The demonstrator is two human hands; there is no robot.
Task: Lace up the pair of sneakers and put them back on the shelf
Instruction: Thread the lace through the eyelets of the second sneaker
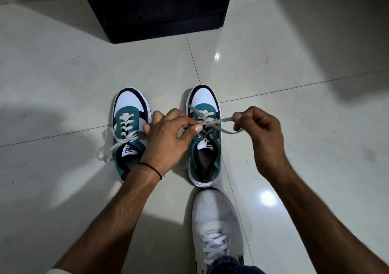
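Two teal, white and black sneakers stand side by side on the tiled floor, toes pointing away from me. The left sneaker (pixel 129 113) has its white lace tied, with loops hanging off its left side. Over the right sneaker (pixel 205 147), my left hand (pixel 168 139) pinches the white lace (pixel 212 124) between thumb and fingers above the tongue. My right hand (pixel 261 130) is closed on a loop of the same lace and holds it out to the right. My left forearm hides the left sneaker's heel.
A black shelf unit (pixel 160 10) stands on the floor just beyond the sneakers, its dark opening facing me. My own foot in a white laced shoe (pixel 216 221) rests right behind the right sneaker's heel. Glossy pale tiles (pixel 294 80) surround everything.
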